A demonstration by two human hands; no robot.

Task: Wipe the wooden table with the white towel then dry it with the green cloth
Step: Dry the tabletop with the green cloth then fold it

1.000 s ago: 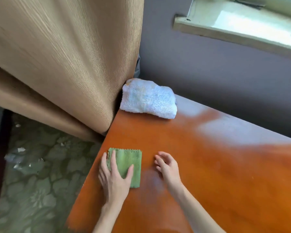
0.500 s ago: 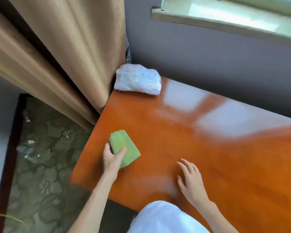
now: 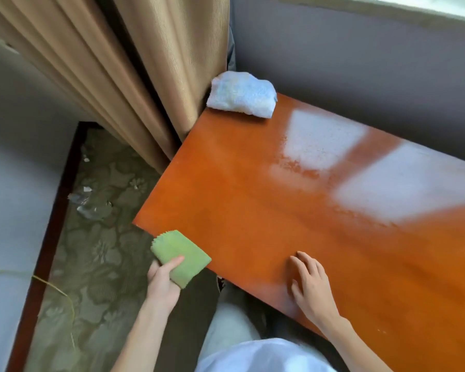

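I've got the green cloth (image 3: 180,255) pinched in the left hand (image 3: 163,284), thumb on top, fingers curled underneath, right at the near left edge of the wooden table (image 3: 253,200), with half the cloth hanging out past the edge. The right hand (image 3: 310,284) lies open and empty, fingers loosely spread on the wood, bracing. The white towel (image 3: 242,94) sits folded on the far corner against the curtain (image 3: 151,76), so by my reading I'm in the drying stage.

To do this well, I'd flatten the cloth under my palm and sweep in overlapping lanes toward the far side, where the pale window glare shows a speckled film. That patch looks as if it wants attention.

Compared with half a second ago: the cloth was lying fully on the tabletop further in, and now it has been drawn back to the edge. The right hand has barely shifted.
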